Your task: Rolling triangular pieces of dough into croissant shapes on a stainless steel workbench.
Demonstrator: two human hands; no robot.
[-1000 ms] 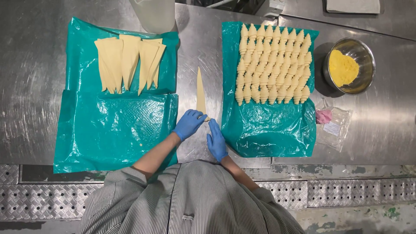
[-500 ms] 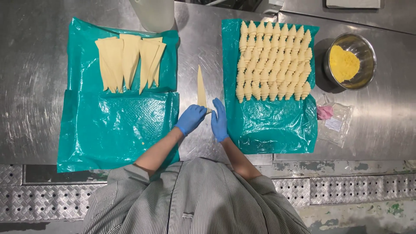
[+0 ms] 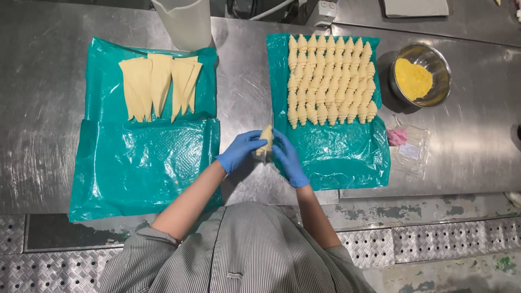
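Blue-gloved, our left hand (image 3: pixel 240 151) and right hand (image 3: pixel 288 158) now close from both sides on a half-rolled piece of dough (image 3: pixel 265 143), fingers curled around it, on the bare steel counter (image 3: pixel 244 81) between the two teal sheets. A second ago that same piece lay flat as a long thin triangle pointing away from us, with our fingers only at its wide near end; half a second ago we were starting to curl that end. Now most of its length has gone into a short, thick roll with the tip still showing at the top, so we judge the rolling of this piece nearly finished (only the last bit of the point looks left to wrap). To the right, the teal sheet (image 3: pixel 336 163) carries tight rows of rolled croissants (image 3: pixel 331 81) across its far half, while its near half lies bare just beside our right hand. To the left, the other teal sheet (image 3: pixel 141 168) holds a fan of flat dough triangles (image 3: pixel 158 86) at its far end, well apart from our hands. Further right stand a metal bowl of yellow crumbs (image 3: pixel 419 76) and a small clear bag (image 3: pixel 410 146).
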